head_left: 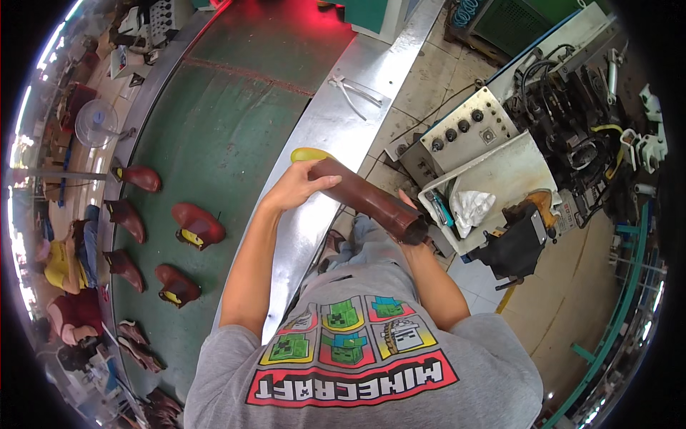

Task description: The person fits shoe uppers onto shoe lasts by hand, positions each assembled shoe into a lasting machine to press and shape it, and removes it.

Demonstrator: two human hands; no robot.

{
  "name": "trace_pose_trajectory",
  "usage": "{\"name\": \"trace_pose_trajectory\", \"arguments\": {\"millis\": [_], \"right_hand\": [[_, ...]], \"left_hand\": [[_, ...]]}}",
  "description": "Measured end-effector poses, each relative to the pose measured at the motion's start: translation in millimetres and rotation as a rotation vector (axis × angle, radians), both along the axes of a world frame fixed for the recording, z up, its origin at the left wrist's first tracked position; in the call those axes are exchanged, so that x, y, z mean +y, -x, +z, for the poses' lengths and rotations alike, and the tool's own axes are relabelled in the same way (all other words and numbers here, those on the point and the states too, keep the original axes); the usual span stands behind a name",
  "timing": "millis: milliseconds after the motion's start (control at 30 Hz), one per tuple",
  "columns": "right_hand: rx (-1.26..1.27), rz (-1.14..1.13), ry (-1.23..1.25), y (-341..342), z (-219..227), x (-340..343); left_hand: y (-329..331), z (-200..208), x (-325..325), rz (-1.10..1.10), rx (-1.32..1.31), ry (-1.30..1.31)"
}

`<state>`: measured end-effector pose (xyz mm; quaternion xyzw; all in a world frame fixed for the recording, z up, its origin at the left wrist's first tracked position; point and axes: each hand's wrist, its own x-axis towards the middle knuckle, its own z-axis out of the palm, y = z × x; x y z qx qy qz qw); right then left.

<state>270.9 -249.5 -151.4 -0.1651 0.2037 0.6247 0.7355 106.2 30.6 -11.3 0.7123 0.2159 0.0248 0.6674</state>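
A long brown leather boot upper [364, 197] lies slantwise in the air before me, its open shaft end towards the right. From its far left end sticks out a smooth yellow shoe last [307, 153]. My left hand [304, 184] is closed on the upper beside the last, thumb across the leather. Around the shaft end my right hand [407, 200] is closed from the right side. Its thumb shows past the edge, while most of its fingers are hidden behind the leather.
Reddish-brown boots [198, 223] stand on the green conveyor belt [236, 121] to my left, bordered by a metal ledge [314, 129] with thin pale strips [350, 93]. On my right are a control box [471, 129], a white bin [500, 171] and machinery. People [68, 268] work at the far left.
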Motion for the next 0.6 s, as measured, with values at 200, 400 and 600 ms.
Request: {"name": "trace_pose_trajectory", "arguments": {"millis": [200, 400, 600], "right_hand": [[-0.041, 0.022, 0.104, -13, -80, 48], [-0.031, 0.073, 0.060, -16, -103, 91], [-0.101, -0.095, 0.424, -9, -116, 107]], "left_hand": [[-24, -52, 34, -0.023, 0.203, -0.051], [-3, -100, 59, 0.555, 0.237, -0.034], [-28, -161, 60, 0.694, 0.142, -0.052]]}}
